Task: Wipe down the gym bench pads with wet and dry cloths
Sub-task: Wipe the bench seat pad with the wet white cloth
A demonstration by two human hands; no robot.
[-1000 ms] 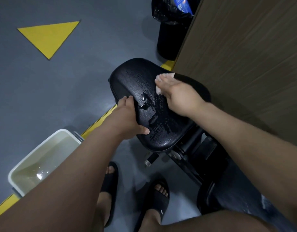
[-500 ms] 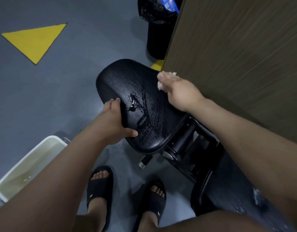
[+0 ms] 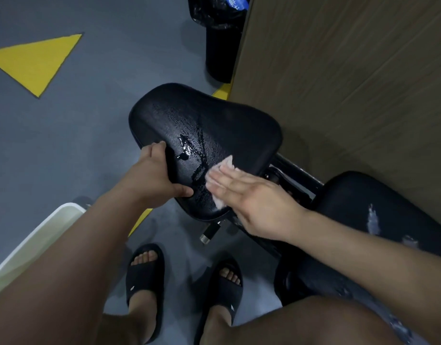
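Sandals: black pair (image 3: pixel 143 280) on the grey floor (image 3: pixel 65 150), nearest, below and between both forearms.
Tub: white tub (image 3: pixel 44 241) holding water, on the floor under the left forearm.
Back pad: black back pad (image 3: pixel 363 207) with pale streaks, just right of the right hand's wrist.
Right hand: right hand (image 3: pixel 251 197) lies flat, fingers straight and close together, palm down, pressing the cloth onto the near end of the seat pad.
Cloth: pale pink cloth (image 3: pixel 226 162) trapped under the right hand's fingers, its edges showing beyond and below them.
Left hand: left hand (image 3: pixel 154 178) clamps the seat pad's left edge, thumb on top, fingers curled round the rim.
Hands together: near each other, the thumb tip just left of the cloth, not touching.
Seat pad: black seat pad (image 3: pixel 214 120) tilted, reaching away beyond both hands.
Water: beads and a small puddle (image 3: pixel 184 151) just beyond the left thumb.
Far: yellow triangle (image 3: pixel 37 61) beyond the left hand; black bin (image 3: pixel 220 51) and wooden panel (image 3: pixel 351 83) beyond the right.
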